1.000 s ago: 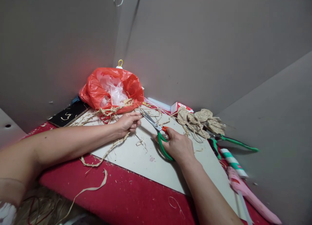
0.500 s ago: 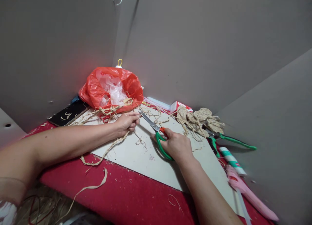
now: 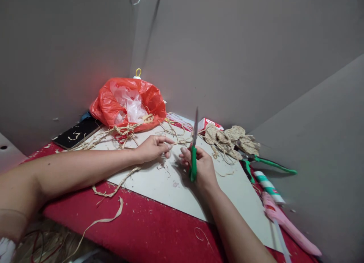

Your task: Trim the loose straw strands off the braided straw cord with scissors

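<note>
My right hand point(image 3: 202, 166) has its fingers through the handles of green-handled scissors point(image 3: 193, 162). Their blades look closed and point up, away from the board. To the left, my left hand point(image 3: 153, 148) hovers low over the white board point(image 3: 159, 183), fingers loosely apart, with nothing plainly in them. Just beyond its fingertips runs a thin straw strand point(image 3: 182, 140). Below my left wrist, a braided straw cord point(image 3: 122, 183) trails over the board's near edge. Small straw scraps point(image 3: 163, 167) lie between the hands.
An open red plastic bag point(image 3: 99, 107) holds clear plastic and straw. Coiled straw braids point(image 3: 234, 133), green-handled pliers point(image 3: 273, 164), a white-and-green tube point(image 3: 269, 187) and a pink glue gun point(image 3: 292, 225) line the right side. A dark slab point(image 3: 76, 135) sits left; grey walls enclose the corner.
The scissors have drawn back from my left fingertips and swung upright, their blades coming together. My left hand has loosened from its pinch and shifted slightly right.
</note>
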Available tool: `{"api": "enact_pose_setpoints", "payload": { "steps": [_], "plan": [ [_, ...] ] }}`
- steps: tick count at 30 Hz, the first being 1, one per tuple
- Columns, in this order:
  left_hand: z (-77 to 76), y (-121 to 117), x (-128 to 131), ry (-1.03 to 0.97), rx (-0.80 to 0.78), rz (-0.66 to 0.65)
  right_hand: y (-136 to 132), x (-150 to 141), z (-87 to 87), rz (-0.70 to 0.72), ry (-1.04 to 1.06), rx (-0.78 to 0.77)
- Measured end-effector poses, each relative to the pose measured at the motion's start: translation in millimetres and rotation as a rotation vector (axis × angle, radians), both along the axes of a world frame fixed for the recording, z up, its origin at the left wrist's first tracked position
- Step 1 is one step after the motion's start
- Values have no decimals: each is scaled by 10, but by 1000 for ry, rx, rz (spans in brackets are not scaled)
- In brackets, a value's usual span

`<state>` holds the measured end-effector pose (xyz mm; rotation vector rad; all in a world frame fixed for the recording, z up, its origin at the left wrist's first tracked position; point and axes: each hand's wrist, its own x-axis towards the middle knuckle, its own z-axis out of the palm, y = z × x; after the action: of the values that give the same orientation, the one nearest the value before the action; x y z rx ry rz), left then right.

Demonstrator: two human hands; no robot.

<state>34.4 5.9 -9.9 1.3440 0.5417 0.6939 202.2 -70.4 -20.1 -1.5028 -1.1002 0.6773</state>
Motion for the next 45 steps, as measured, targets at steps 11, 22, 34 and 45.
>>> {"api": "enact_pose_setpoints", "payload": {
  "steps": [11,22,34,45],
  "plan": [
    [41,-149,-33,103,231,-131,-21,-185,125,-17,380,54],
    [19,-79,-6,79,-42,-250,5,-62,151,-123,321,156],
    [25,68,1,6,-164,137,-12,142,105,-119,-476,-22],
    [148,100,-44,25,-241,153,-86,80,173,-19,-1138,-284]
  ]
}}
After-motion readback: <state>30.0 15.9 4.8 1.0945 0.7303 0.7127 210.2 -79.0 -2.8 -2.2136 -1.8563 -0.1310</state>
